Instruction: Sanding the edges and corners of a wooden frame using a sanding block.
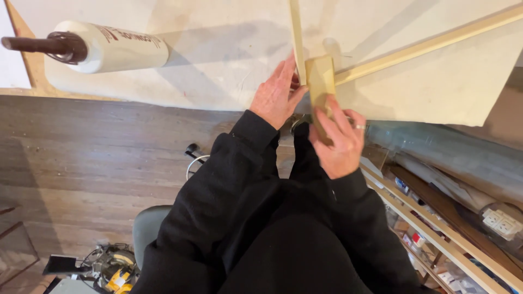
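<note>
Right hand (342, 142) clamped on a small wood block (320, 81) at the bench (218, 71) edge, left hand (277, 98) with fingers together pressed flat against an upright wood strip (297, 38), second strip (430, 44) angling away right, white tube (111, 46) lying far left

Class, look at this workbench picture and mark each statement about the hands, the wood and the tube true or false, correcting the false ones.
1. The right hand holds a small wooden block. True.
2. The left hand grips the white tube. False: it rests by a thin wooden strip; the tube lies apart, on the pale sheet.
3. A ring shows on the right hand. True.
4. The sleeves are white. False: they are black.
5. The tube stands upright. False: it lies on its side.
</note>
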